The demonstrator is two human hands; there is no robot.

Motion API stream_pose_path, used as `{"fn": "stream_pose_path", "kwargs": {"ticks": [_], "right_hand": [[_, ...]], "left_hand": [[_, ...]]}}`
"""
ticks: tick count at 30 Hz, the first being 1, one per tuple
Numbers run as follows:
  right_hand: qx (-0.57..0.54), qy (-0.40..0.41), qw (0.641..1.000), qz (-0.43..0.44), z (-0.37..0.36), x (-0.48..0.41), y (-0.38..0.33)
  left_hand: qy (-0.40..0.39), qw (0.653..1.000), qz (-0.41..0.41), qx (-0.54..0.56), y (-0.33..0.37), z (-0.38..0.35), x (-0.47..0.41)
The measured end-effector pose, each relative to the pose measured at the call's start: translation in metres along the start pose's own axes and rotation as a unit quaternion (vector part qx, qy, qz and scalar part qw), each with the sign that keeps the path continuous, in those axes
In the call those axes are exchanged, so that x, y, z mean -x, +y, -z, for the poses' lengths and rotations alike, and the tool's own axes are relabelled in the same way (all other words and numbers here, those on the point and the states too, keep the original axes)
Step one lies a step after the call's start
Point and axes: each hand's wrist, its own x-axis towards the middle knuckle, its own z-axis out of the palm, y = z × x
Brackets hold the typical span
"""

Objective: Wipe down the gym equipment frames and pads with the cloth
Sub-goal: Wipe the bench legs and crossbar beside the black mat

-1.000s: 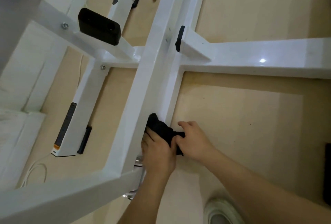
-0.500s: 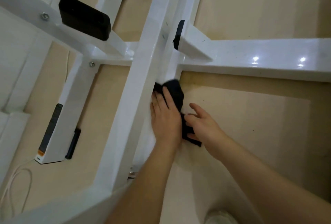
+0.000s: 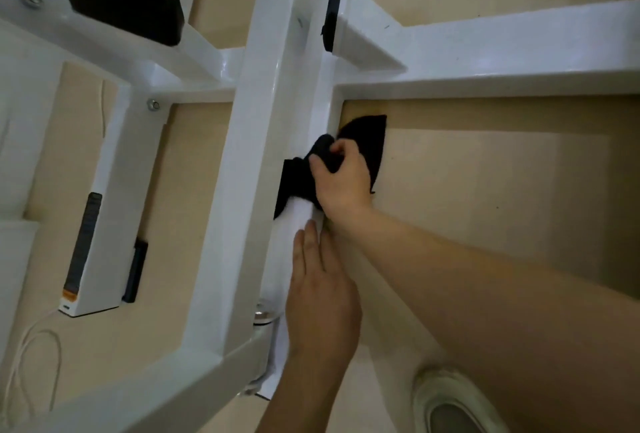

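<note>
While right hand grips cloth, left hand apparently on frame

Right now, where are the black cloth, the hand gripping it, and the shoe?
black cloth (image 3: 369,145): head view, on the loose flap past the knuckles.
right hand (image 3: 341,183): head view, on the back of the hand, which grips the cloth.
shoe (image 3: 450,413): head view, on its grey top.

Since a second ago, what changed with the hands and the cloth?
The cloth moved up the beam toward the crossbar. The left hand let go of it and now lies flat on the beam; the right hand alone grips it. The beam itself stayed put.
</note>
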Motion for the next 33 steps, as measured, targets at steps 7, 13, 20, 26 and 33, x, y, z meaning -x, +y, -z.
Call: {"fn": "stream_pose_path", "kwargs": {"ticks": [7, 13, 20, 26, 33], "right_hand": [[-0.141, -0.228, 0.934, -0.235, 0.022, 0.103, 0.078], [0.028, -0.183, 0.976, -0.112, 0.027, 0.052, 0.034], [0.116, -0.193, 0.972, -0.069, 0.073, 0.039, 0.015], [-0.009, -0.199, 0.958, -0.205, 0.102, 0.030, 0.004], [-0.018, -0.214, 0.960, -0.179, 0.086, 0.031, -0.001]], "left_hand": [[-0.040, 0.998, -0.027, -0.028, -0.015, 0.007, 0.022], [-0.008, 0.997, 0.034, -0.075, -0.025, -0.010, -0.037], [0.090, 0.995, 0.005, -0.051, 0.019, -0.014, -0.149], [0.107, 0.994, -0.003, -0.032, 0.038, -0.002, -0.212], [-0.039, 0.957, -0.174, -0.229, 0.018, -0.003, -0.135]]}}
